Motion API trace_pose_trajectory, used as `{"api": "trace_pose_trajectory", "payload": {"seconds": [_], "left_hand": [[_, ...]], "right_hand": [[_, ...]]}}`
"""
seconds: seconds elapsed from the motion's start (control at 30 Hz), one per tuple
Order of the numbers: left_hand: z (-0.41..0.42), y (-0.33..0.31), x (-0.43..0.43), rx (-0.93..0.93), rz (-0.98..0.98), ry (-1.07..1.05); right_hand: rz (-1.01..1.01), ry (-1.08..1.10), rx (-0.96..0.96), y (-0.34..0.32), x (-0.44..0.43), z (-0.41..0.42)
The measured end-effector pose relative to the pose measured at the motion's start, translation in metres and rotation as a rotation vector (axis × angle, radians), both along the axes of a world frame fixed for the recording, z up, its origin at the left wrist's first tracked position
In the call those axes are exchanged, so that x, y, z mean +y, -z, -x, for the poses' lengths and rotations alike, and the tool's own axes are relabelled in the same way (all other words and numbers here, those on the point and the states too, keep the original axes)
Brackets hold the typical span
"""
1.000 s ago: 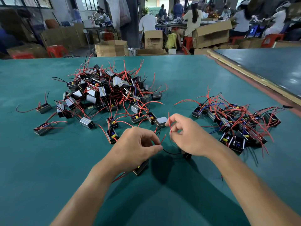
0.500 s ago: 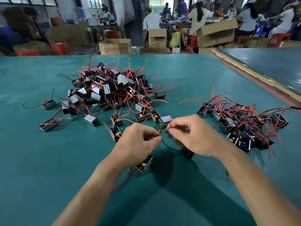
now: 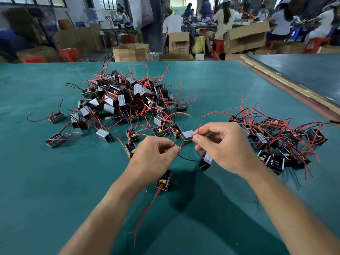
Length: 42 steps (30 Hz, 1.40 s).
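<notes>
A thin red wire (image 3: 199,128) is pinched between the thumb and first finger of the right hand (image 3: 226,146), and its other fingers are curled in. A second red wire (image 3: 181,145) is pinched by the left hand (image 3: 154,159), whose fingers are curled too. The two hands are held close together, just above the green worktop (image 3: 55,190), near its middle. A black wire (image 3: 187,159) is seen running low between them. A small box with a yellow part (image 3: 164,180) is found just under the left hand, and long red wires (image 3: 147,208) are trailed from it toward the person. A silver-sided box (image 3: 206,161) is tucked under the right hand. It cannot be told whether these two boxes are lifted or laid on the worktop. A big heap (image 3: 125,100) of the same boxes and wires is piled behind the left hand. A smaller heap (image 3: 279,140) is spread out to the right of the right hand. Cardboard boxes (image 3: 131,52) and seated people (image 3: 223,21) are seen far behind the worktop.
</notes>
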<state>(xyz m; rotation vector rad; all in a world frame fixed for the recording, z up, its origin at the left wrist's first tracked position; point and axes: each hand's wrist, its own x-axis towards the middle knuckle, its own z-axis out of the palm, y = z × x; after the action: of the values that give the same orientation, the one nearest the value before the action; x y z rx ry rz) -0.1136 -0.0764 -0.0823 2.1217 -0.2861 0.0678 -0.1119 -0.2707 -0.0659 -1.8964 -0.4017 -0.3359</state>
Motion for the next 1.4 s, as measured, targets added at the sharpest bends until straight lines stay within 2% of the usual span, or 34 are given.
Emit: {"api": "trace_pose_trajectory", "payload": {"seconds": [0.2,0.33,0.67,1.4], "left_hand": [[0.0019,-0.0020,-0.0013,-0.008,0.053,0.044],[0.0025,-0.0015,-0.0020,-0.038,0.067,0.081],[0.0031,-0.0005,-0.0005,-0.095,0.113,0.016],[0.0055,-0.0077,-0.0045,-0.095,0.291,0.088]], "right_hand": [[0.239,-0.154,0.092,0.0024,0.0006,0.0042],[0.293,-0.187,0.132,0.0023,0.0030,0.0060],[0.294,-0.180,0.120,0.0026,0.0036,0.0065],[0.251,-0.160,0.069,0.0062,0.0046,0.0046]]}}
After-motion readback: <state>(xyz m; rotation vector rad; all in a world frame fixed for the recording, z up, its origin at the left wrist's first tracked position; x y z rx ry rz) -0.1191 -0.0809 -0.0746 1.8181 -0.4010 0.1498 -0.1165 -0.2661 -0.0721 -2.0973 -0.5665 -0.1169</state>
